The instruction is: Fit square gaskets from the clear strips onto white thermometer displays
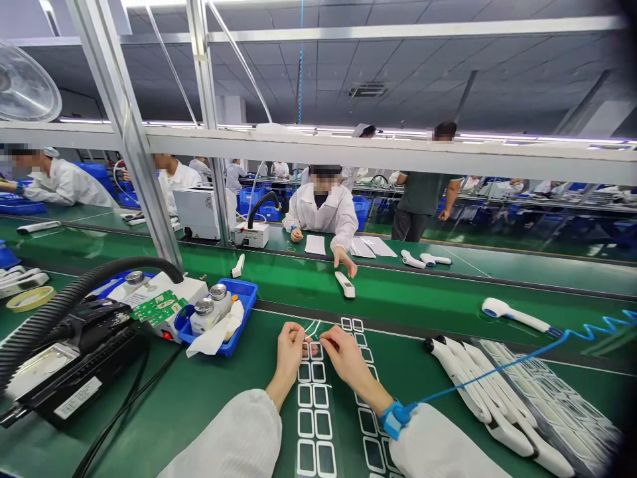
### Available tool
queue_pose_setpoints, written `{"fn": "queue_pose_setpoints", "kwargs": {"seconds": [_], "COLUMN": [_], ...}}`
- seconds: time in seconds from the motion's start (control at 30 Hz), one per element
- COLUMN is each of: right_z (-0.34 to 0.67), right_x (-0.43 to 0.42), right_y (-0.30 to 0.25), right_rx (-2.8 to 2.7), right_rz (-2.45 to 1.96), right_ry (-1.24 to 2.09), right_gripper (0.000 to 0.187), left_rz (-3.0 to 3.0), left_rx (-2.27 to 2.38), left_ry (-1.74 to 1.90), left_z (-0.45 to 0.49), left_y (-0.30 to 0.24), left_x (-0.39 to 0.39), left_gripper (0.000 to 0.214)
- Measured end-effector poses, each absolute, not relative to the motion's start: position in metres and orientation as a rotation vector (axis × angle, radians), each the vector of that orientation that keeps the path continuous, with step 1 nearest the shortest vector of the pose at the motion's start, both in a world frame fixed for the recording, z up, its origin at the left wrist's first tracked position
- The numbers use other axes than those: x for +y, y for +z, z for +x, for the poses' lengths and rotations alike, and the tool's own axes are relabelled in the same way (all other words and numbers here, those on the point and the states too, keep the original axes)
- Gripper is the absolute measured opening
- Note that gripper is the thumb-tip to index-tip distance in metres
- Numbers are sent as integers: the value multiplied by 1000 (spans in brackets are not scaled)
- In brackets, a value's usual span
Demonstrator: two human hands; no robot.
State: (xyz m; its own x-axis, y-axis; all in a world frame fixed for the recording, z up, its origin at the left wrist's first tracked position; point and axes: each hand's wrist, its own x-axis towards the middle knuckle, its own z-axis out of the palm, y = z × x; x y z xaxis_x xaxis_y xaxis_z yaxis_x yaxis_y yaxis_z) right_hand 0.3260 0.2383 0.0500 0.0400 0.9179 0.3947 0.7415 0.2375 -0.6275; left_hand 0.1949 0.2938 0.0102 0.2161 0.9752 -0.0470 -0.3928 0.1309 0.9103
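- Green counter [209, 411] under everything
- Strip of white rectangular frames [313, 425] lying directly below the hands
- Blue tray [243, 292] holding 2 metal-capped bottles [205, 315] and a crumpled white cloth [213, 338]
- Left hand [288, 352], right hand [346, 358]: both grips narrow, fingertips pinched at the strip's far end, anything held too small to tell
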Motion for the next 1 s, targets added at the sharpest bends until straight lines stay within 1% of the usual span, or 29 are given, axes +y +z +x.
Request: {"fn": "queue_pose_setpoints", "kwargs": {"seconds": [0.17, 0.33, 0.47, 0.57, 0.63, 0.73, 0.87, 0.93, 1.0], "right_z": [327, 332, 324, 319, 328, 372, 459, 493, 514], "right_x": [243, 248, 233, 212, 201, 191, 188, 188, 186], "right_y": [47, 50, 50, 49, 50, 58, 68, 69, 67], "right_rx": [-1739, -1800, -1809, -1844, -1872, -1844, -1671, -1603, -1604], "right_rz": [-1555, -1581, -1591, -1534, -1495, -1723, -2206, -2377, -2483], "right_ry": [300, 364, 335, 252, 136, -78, -249, -301, -314], "right_gripper": [31, 28, 24, 24, 25, 25, 56, 65, 69], "left_rz": [901, 901, 922, 944, 966, 1026, 1146, 1223, 1301], "left_rx": [785, 800, 810, 811, 817, 832, 866, 896, 938], "left_ry": [1184, 1201, 1176, 1165, 1153, 1141, 1180, 1236, 1301], "left_z": [202, 203, 199, 195, 193, 193, 193, 192, 190], "left_y": [10, 12, 13, 10, 8, 4, 0, -1, 0], "left_x": [291, 293, 292, 292, 293, 295, 297, 298, 299], "left_gripper": [52, 48, 48, 47, 47, 46, 46, 45, 44]}}
